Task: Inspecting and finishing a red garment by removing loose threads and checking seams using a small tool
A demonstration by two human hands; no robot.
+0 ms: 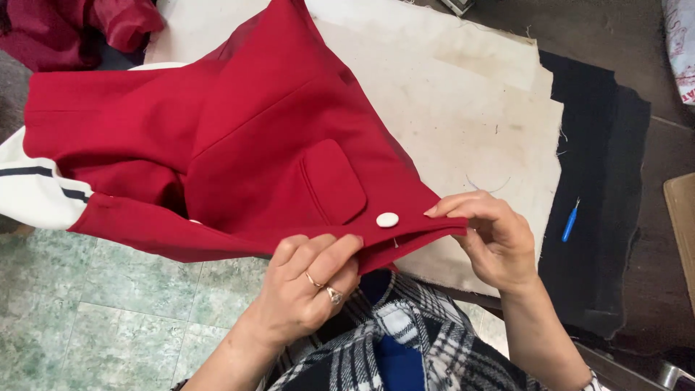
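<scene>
A red jacket [239, 137] with a flap pocket and a white button [387, 219] lies over the near edge of a cloth-covered table. My left hand [308, 286], with two rings, pinches the jacket's front edge just left of the button. My right hand [492, 239] grips the same edge at its corner, to the right of the button. A thin thread runs down from the button area between the hands. A white sleeve cuff with dark stripes [32, 185] hangs at the far left.
An off-white cloth [463, 94] covers the table, with black fabric [601, 181] to its right. A small blue-handled tool [570, 221] lies on the black fabric. More red cloth [72, 25] is piled at top left. Green tiled floor [94, 311] shows below.
</scene>
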